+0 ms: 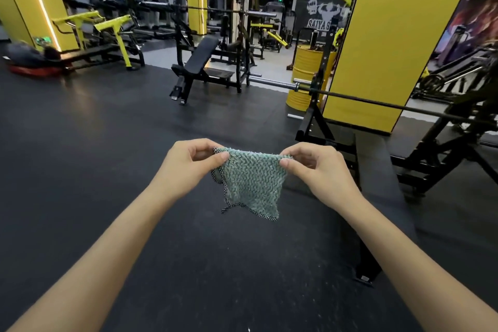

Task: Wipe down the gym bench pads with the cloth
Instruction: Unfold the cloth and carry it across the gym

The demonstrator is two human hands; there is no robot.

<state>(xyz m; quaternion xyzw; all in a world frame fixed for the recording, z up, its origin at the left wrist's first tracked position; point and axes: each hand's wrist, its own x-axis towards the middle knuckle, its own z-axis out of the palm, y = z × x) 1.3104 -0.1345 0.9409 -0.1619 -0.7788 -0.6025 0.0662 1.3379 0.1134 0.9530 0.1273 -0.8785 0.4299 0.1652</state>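
In front of the chest, above the dark rubber floor, a teal cloth hangs in the air, stretched between two bare hands; the left hand pinches the upper left corner between its thumb and curled fingers, and the right hand pinches the upper right corner the same way; the cloth's lower part droops freely, its black-and-white trim showing along the left and bottom edges, with a loose loop of trim dangling at the lower left; both forearms reach in from the bottom corners of the view; the cloth touches nothing but the fingers; just to the right of the right hand lies the flat black bench pad, running away from the viewer toward a black rack; a barbell rests across that rack above the far end of the pad; behind it stands a yellow pillar, with a yellow drum to its left; farther back, near the middle of the room, sits an incline bench with a black pad under another bar.
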